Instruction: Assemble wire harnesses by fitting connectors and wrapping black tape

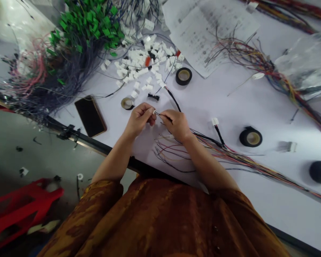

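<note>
Black wire (173, 99) with a white connector (162, 84) at its far end runs down toward the hands; the left hand (140, 119) and right hand (175, 125) meet just above a white work table (216, 96), fingers closed in a pinch, and between them sits a thin wire end (157, 113) with a bright tip, lifted off the surface; whether both hands grip that same end is too small to tell. Loose coloured wires (173, 151) fan out beneath the right wrist; a small black connector (153, 96) lies just beyond the hands, beside a narrow tape roll (127, 103); white connector housings (141, 60) lie scattered further up; a black phone (90, 116) rests left of the hands; black tape rolls (183, 76) and (250, 137) stand well apart, near a printed sheet (211, 32).
</note>
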`<state>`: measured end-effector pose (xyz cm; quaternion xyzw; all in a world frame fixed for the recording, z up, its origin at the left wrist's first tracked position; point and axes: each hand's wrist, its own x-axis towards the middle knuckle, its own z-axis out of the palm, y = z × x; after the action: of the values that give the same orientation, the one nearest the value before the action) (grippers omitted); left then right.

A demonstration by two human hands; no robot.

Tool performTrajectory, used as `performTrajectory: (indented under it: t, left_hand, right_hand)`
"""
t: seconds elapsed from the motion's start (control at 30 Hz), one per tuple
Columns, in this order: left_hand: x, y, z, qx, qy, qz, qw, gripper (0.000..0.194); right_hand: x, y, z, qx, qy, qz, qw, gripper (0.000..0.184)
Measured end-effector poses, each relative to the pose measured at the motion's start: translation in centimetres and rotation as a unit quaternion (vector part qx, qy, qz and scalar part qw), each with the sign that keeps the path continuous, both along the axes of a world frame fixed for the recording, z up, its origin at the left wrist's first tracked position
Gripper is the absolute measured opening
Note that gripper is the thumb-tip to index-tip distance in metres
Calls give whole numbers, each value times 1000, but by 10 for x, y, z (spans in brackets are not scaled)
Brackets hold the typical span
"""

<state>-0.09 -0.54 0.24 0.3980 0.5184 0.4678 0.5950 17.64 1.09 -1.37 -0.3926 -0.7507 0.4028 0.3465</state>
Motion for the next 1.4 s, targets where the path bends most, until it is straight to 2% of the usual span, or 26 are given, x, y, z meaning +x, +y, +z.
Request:
performTrajectory:
  t: [0.07,0.23,0.3,0.37,0.43,0.47,0.5,0.57,0.6,0.63,0.67,0.7,0.73,0.8,0.87,0.93,0.97,1.03,1.17,1.27,1.4]
  left_hand:
    - [-1,0,2,-24,-37,29,999,21]
    - [3,-2,7,-177,-162,49,970,14]
    - [5,-5,8,-191,-185,82,961,14]
    - [6,-7,8,-178,-202,106,957,15]
    - [8,-9,6,-164,-218,116,955,17]
    - [9,-10,5,-161,-226,122,953,17]
    - [11,-11,4,-159,-232,132,951,18]
    - [15,-13,3,-157,-240,153,946,18]
    - [17,-14,2,-154,-241,163,944,19]
    - [19,-15,3,-150,-239,169,944,20]
    - [20,-15,4,-145,-234,169,946,20]
    - [21,-16,5,-138,-228,167,949,19]
    - [22,-17,7,-129,-219,162,953,17]
    - [22,-18,11,-105,-197,151,963,13]
    - [21,-20,15,-73,-167,138,973,13]
    - [20,-22,16,-30,-130,125,983,20]
    - [20,-23,16,-6,-110,118,987,23]
    - [18,-23,16,43,-73,108,991,28]
    - [15,-21,14,84,-14,101,991,29]
    - [14,-18,15,81,4,89,993,29]
    - [14,-13,18,36,-44,89,994,28]
  right_hand:
    - [2,0,0,37,-43,-11,998,25]
    - [-9,-4,7,81,-153,-25,984,30]
    - [-9,-7,13,91,-195,-20,976,30]
    - [9,-13,20,102,-217,-39,970,26]
    - [50,-24,25,112,-209,-128,963,24]
    - [78,-33,27,111,-197,-196,954,23]
    - [110,-42,28,103,-189,-291,932,22]
    - [175,-60,27,49,-220,-469,854,14]
    - [202,-67,26,11,-256,-523,813,12]
    - [223,-72,24,-40,-289,-544,787,15]
    - [236,-74,23,-77,-304,-551,773,15]
    - [240,-73,23,-99,-305,-548,773,16]
    - [234,-71,24,-110,-283,-537,787,16]
    - [200,-61,33,-126,-181,-490,843,18]
    - [149,-50,48,-172,-41,-393,902,20]
    - [97,-37,63,-226,71,-268,934,21]
    - [75,-31,69,-248,107,-217,938,22]
    - [42,-16,74,-278,154,-164,934,22]
    - [13,10,72,-303,187,-153,922,21]
    - [7,4,71,-263,159,-139,941,23]
    - [6,-47,70,-59,39,-116,991,30]
